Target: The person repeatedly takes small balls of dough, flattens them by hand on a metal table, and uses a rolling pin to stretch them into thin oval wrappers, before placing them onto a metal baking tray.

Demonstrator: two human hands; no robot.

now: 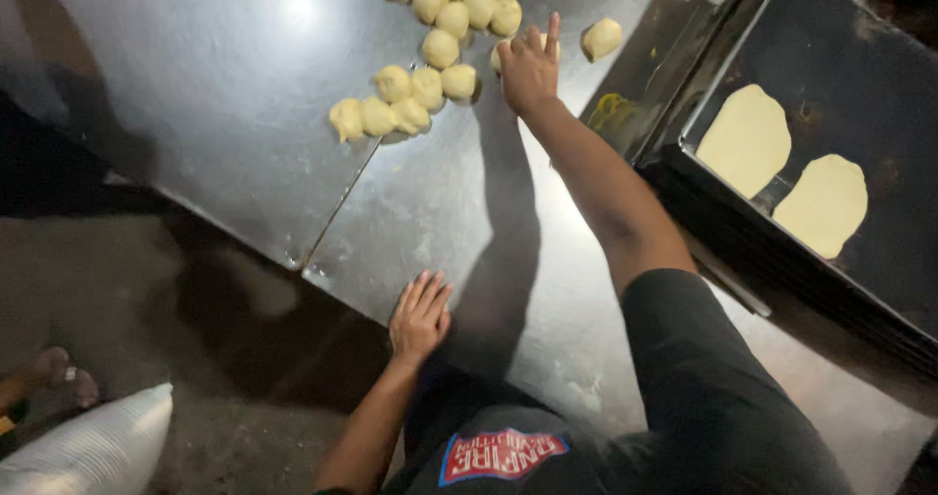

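Right hand [529, 68] stretched far forward, fingers spread open, touching a pale yellow round dough ball [500, 57] at the cluster's near-right edge on the steel table [244, 114]; left hand [420, 317] flat, open, empty at the near table edge.

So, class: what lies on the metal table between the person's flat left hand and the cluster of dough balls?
Only bare steel table with its panel seam separates the left hand from the dough balls, seen in the head view.
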